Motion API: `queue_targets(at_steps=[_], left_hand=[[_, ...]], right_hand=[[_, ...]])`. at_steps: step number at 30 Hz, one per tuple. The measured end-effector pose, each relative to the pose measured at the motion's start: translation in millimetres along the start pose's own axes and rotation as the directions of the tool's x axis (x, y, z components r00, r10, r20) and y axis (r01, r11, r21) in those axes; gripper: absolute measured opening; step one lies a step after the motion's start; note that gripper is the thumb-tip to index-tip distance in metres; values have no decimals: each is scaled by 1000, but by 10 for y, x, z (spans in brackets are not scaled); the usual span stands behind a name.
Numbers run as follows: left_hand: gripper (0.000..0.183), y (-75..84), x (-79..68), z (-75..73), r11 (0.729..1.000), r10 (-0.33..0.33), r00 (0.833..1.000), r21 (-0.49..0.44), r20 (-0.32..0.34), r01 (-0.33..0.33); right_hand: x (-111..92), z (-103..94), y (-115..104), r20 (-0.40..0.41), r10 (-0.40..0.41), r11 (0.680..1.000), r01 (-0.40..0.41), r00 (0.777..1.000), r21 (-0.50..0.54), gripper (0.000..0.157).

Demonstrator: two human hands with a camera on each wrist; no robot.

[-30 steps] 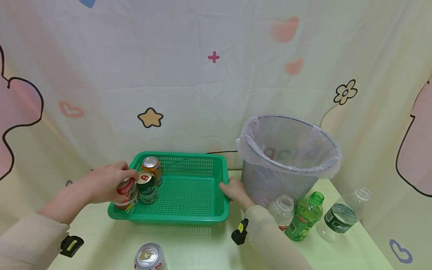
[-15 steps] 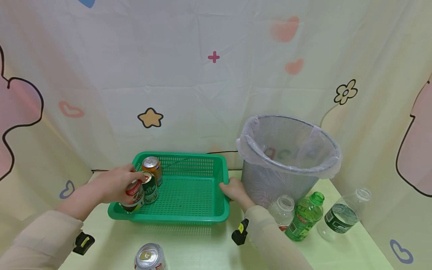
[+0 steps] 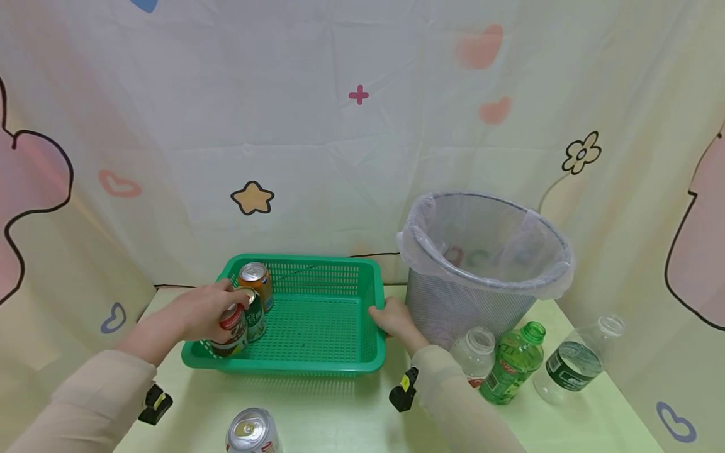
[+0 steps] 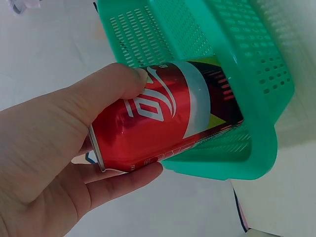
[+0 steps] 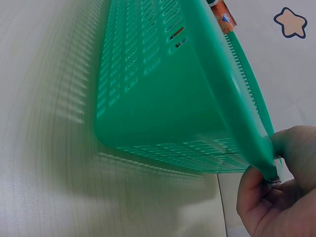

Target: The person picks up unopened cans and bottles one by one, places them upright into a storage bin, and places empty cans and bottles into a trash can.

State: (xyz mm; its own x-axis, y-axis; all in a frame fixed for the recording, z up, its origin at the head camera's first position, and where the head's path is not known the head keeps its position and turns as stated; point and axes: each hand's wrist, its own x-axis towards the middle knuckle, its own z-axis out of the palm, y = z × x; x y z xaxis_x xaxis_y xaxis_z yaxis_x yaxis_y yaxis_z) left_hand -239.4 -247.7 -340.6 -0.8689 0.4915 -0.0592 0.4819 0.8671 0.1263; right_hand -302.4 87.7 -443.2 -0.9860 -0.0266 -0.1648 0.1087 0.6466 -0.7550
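Observation:
My left hand (image 3: 206, 309) grips a red soda can (image 4: 158, 116) near its top, thumb on one side and fingers on the other. The can stands in the left end of a green plastic basket (image 3: 306, 366), inside the rim. Right beside it is a dark green can (image 3: 257, 319), partly covered by my fingers. An orange can (image 3: 256, 280) stands behind these two in the back left corner. On the basket's right end, my right hand (image 3: 394, 319) pinches the rim between thumb and fingers, seen closely in the right wrist view.
A silver-topped can (image 3: 252, 432) stands in front of the basket. To the right is a mesh bin (image 3: 453, 308) with a liner bag over its rim. Before it stand a clear bottle (image 3: 474, 352), a green bottle (image 3: 512, 363) and a dark-labelled clear bottle (image 3: 576, 362).
My left hand has moved a little to the right with the red can, bringing it up close to the dark green can. The right hand keeps its hold on the rim.

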Motion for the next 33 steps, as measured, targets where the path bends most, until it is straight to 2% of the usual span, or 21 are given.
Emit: queue_targets(at_steps=[14, 33], left_hand=[[43, -57, 33, 148, 999, -50, 997, -20, 50, 51], [40, -105, 36, 372, 996, -61, 997, -66, 43, 64]], right_hand=[[-7, -3, -3, -1, 0, 1000, 0, 1000, 4, 23], [4, -2, 1, 5, 13, 1000, -13, 1000, 12, 23]])
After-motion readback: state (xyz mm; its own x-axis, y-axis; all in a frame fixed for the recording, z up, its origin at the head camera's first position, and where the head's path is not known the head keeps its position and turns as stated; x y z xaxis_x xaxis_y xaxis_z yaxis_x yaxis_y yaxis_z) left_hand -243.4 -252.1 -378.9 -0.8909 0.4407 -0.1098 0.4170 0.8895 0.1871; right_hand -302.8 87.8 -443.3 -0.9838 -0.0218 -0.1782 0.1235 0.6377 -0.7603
